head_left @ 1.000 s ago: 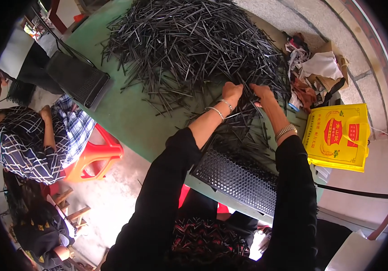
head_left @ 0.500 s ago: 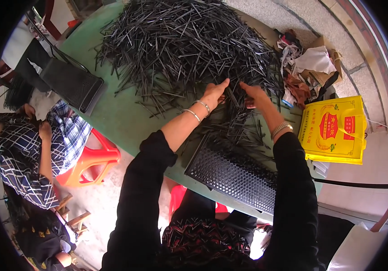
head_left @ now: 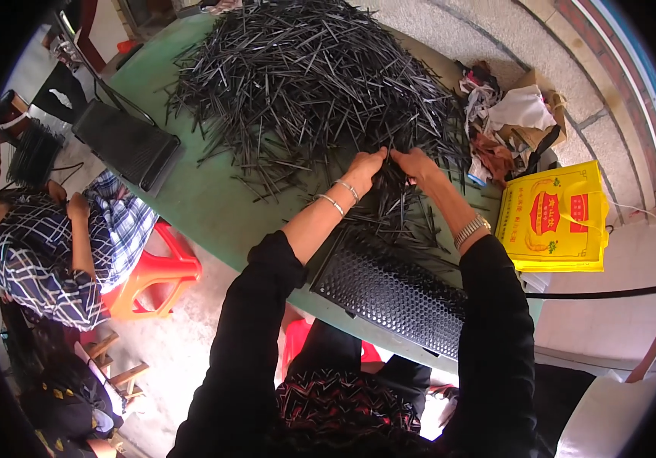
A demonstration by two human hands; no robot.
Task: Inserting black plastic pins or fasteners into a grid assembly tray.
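A large heap of thin black sticks (head_left: 305,76) covers the far part of the green table (head_left: 213,217). At its near edge my left hand (head_left: 364,169) and my right hand (head_left: 416,165) are close together, thumbs almost touching. Both hands are closed, fingers pinched on some of the black sticks; how many each holds is hidden. A looser bunch of sticks (head_left: 400,206) lies just below my hands. Nearer to me, at the table's front edge, a black perforated tray (head_left: 389,286) rests at a slant, its surface full of small round holes.
On the right stands a yellow bag (head_left: 553,217), beside a cardboard box (head_left: 557,114) with crumpled cloth and paper. Another black tray (head_left: 126,145) sits at the table's left edge. A person in a checked shirt (head_left: 46,259) sits there by a red stool (head_left: 156,275).
My hands have come closer together and slightly nearer to me, their fingers closing from a looser pose. The view has shifted a little.
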